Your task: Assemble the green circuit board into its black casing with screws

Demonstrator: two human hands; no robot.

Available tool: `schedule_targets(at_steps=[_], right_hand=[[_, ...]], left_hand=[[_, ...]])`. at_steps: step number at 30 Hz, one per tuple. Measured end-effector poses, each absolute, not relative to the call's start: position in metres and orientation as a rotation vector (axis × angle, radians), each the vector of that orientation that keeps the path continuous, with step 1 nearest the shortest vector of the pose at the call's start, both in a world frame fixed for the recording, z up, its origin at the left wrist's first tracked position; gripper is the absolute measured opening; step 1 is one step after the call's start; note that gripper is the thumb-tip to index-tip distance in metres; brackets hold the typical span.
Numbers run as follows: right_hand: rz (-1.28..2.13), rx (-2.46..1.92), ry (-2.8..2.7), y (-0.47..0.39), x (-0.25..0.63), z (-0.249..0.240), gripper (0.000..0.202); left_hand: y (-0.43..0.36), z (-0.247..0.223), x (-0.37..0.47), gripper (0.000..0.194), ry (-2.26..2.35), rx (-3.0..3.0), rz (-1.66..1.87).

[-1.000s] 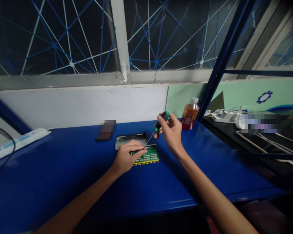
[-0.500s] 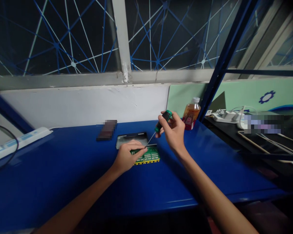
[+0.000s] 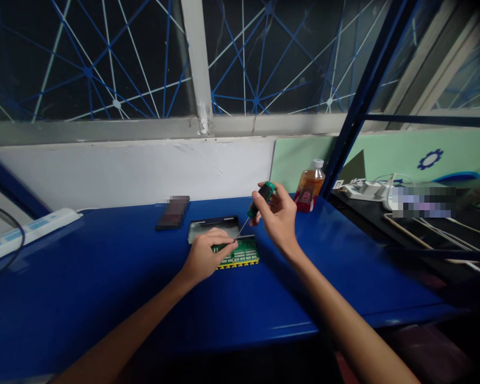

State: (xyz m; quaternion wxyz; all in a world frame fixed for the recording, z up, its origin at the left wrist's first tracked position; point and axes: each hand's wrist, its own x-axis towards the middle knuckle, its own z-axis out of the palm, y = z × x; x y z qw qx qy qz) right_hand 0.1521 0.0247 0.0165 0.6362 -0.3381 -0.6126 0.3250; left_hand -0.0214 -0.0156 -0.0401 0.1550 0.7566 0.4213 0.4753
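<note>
My right hand [image 3: 278,216] is wrapped round the green and black handle of a screwdriver [image 3: 261,199]. Its thin shaft slants down and left to the fingertips of my left hand [image 3: 208,253]. Thumb and forefinger of my left hand are pinched at the screwdriver's tip; whatever lies between them is too small to make out. Beneath them is a green circuit board [image 3: 246,250] with a yellow toothed strip along its near edge, its left part hidden by my left hand. Just behind the board lies an open dark-rimmed cover [image 3: 197,230], grey inside.
A dark flat object [image 3: 173,213] lies at the back left of the blue table [image 3: 264,309]. A bottle [image 3: 310,186] stands at the back right. At the far left is a white power strip [image 3: 40,232]; cables and another power strip [image 3: 366,191] are at the right.
The whole view has shifted slightly, so things appear a little further left. Both hands keep nearly the same pose at the board and screwdriver.
</note>
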Motion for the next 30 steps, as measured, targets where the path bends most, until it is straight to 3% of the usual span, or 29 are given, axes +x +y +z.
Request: schedule_targets(at_steps=[30], right_hand=[[0.733,-0.710,-1.272,0.030,0.151,0.012,0.022]], left_hand=[[-0.016,-0.039,-0.026,0.011,1.320,2.216,1.248]])
